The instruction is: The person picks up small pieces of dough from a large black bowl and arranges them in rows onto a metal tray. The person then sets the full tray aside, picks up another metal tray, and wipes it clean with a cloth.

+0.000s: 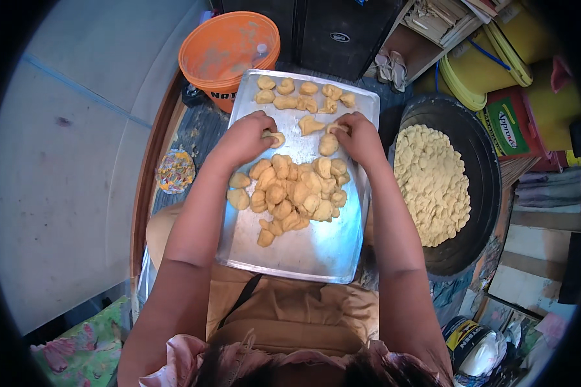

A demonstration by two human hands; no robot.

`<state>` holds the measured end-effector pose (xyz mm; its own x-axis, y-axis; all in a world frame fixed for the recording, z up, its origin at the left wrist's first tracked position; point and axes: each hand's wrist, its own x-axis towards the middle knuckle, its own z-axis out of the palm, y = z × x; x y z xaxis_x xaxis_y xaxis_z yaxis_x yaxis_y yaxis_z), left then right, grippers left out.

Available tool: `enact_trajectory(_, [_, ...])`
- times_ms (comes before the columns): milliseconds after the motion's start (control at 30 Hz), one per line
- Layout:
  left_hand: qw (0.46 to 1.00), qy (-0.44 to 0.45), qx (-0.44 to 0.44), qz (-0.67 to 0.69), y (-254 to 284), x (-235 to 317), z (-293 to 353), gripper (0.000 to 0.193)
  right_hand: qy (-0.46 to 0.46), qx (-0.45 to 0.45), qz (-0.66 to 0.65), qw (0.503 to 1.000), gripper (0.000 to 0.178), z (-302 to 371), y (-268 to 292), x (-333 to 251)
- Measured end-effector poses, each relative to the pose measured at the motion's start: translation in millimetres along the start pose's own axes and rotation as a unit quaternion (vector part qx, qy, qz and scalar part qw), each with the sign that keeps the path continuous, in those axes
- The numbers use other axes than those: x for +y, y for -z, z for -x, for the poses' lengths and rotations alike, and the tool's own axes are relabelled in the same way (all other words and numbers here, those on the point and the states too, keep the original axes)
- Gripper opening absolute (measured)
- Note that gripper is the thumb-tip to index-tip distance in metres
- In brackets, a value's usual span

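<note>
A metal baking tray [284, 251] lies before me, its near end by my lap. Near its left edge my left hand [253, 134] is closed on a small piece of dough [276, 139]. Toward the right edge my right hand [356, 134] pinches another dough piece [334, 128], just above a rounded lump [328, 144]. Between the hands lies a flat, pointed dough scrap [310, 124]. A heap of dough pieces [297, 187] covers the tray's middle, and several shaped pieces stand in rows [308, 88] at the far end.
Right of the tray, a wide black basin [458, 258] holds a big mass of dough [429, 184]. An orange bucket [229, 51] stands beyond the far left corner. Yellow buckets [478, 71] and a shelf with shoes [390, 68] are at the far right. A white wall panel [71, 161] runs along the left.
</note>
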<state>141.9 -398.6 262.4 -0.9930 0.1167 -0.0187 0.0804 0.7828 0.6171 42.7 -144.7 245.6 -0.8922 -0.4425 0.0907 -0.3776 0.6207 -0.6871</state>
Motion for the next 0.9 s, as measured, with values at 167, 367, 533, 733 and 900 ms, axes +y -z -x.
enact_trajectory(167, [0.991,0.042,0.128,0.009,1,5,-16,0.024,-0.032,0.139,0.003,0.99,0.015,-8,6,12])
enact_trajectory(367, [0.966,-0.131,0.147,-0.166,-17,-6,-46,0.029,0.088,0.156,0.06,0.982,0.014,-6,-14,12])
enact_trajectory(533, [0.983,-0.074,0.149,-0.077,-10,6,-31,0.032,0.043,0.172,0.075,0.981,0.017,-16,-3,3])
enact_trajectory(733, [0.998,-0.06,0.024,-0.026,-9,-4,1,0.031,0.003,0.078,0.047,0.996,0.029,-62,7,36])
enact_trajectory(900, [0.99,-0.046,0.13,-0.006,-12,-18,-3,0.025,0.055,0.144,0.129,0.98,0.031,-41,-3,11])
